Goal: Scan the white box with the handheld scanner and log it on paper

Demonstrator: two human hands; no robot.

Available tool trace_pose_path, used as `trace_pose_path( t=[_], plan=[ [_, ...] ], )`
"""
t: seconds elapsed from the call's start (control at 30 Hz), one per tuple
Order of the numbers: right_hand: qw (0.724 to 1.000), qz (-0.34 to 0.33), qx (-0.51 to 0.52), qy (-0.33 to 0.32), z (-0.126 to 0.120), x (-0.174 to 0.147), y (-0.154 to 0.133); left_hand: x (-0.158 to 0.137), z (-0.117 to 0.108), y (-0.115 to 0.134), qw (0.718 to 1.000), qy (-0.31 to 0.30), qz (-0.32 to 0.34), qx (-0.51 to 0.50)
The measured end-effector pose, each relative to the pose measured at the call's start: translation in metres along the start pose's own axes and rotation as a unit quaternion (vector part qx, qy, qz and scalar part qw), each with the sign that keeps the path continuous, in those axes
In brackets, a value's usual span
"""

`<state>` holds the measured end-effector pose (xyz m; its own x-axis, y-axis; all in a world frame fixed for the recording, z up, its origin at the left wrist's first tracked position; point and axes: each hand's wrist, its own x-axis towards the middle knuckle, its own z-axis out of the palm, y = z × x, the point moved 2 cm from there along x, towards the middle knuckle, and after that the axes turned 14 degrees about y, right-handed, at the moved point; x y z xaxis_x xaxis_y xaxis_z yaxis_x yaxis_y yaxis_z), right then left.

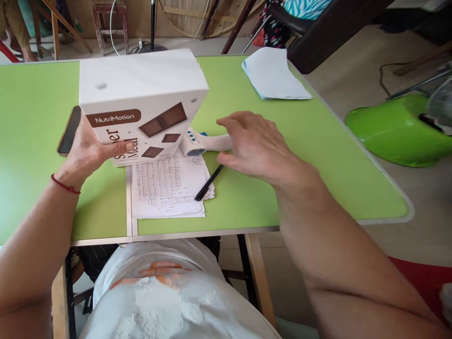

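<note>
My left hand (pixel 93 146) grips the lower left side of a white box (pixel 148 99) marked NutriMotion, its thumb across the printed front. The box is tilted above the green table. My right hand (pixel 257 146) is open, thumb and fingers apart, close over the handle end of a white device (pixel 195 143) that looks like an infrared thermometer. Whether they touch I cannot tell. Handwritten paper sheets (pixel 158 188) lie below the box, which hides their upper part. A black pen (pixel 209 182) rests partly on them.
A dark flat object (pixel 68 132) shows behind my left hand. More white sheets (pixel 273 75) lie at the far right of the green table (pixel 307 188). On the floor to the right is a green plastic container (pixel 388 129). A stool (pixel 110 21) stands beyond the table.
</note>
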<state>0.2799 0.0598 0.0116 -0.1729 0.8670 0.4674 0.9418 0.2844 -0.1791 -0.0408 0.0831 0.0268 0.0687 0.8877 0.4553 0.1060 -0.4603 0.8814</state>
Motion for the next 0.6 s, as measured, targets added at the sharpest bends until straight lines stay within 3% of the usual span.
trace_pose_path(
  t=[0.07,0.2,0.27,0.37,0.47,0.53,0.6],
  plan=[
    [0.998,0.024,0.035,-0.052,0.018,0.013,0.012,-0.001,0.000,0.000,0.998,-0.022,-0.047,-0.031],
    [0.990,0.050,0.086,-0.099,0.038,0.022,0.021,-0.001,-0.001,-0.004,0.999,-0.003,-0.035,-0.036],
    [0.992,0.057,0.091,-0.069,0.032,0.022,0.019,0.000,0.000,-0.004,0.999,0.030,-0.018,-0.030],
    [0.986,0.101,0.121,0.057,0.006,0.021,0.012,-0.002,0.003,-0.001,0.997,0.074,0.000,-0.029],
    [0.945,0.128,0.240,0.181,-0.026,0.016,-0.005,-0.007,0.008,0.007,0.993,0.096,-0.005,-0.075],
    [0.898,0.100,0.387,0.186,-0.042,0.005,-0.026,-0.012,0.011,0.013,0.988,0.103,-0.033,-0.114],
    [0.850,0.092,0.497,0.152,-0.051,-0.012,-0.052,-0.018,0.016,0.018,0.981,0.101,-0.085,-0.143]
  ],
)
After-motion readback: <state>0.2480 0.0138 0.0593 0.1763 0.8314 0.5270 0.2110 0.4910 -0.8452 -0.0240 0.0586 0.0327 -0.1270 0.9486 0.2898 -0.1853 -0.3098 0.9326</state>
